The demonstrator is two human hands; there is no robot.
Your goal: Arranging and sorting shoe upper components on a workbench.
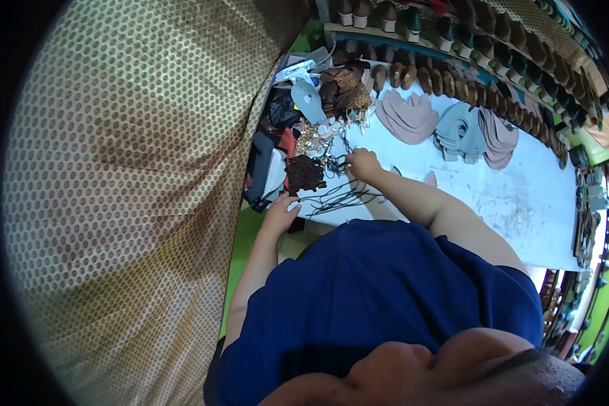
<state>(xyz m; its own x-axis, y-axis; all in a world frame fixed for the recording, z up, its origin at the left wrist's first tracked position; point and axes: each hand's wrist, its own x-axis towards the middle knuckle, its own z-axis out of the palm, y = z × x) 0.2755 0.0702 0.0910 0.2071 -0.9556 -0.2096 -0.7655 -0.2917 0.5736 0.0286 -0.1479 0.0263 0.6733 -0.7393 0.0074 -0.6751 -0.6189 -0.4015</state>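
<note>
My right hand (363,164) reaches over the white table with its fingers pinched at a tangle of thin dark cords (334,164); one cord seems to be in its fingertips. Along the table's near left edge lies my left hand (281,211), thumb apart from the fingers, holding nothing that I can see. Just beyond it sits a pile of dark brown strips (305,174). More long dark cords (342,197) are spread on the tabletop between my two hands. Small gold and pale pieces (311,137) lie scattered past the brown pile.
Stacked pink cut pieces (407,118) and grey-blue ones (460,132) lie on the white table (521,210). Brown and leopard-patterned material (347,91) is heaped at the back left. Shoe lasts fill racks (446,47) along the far side. A patterned curtain (135,203) hangs on my left.
</note>
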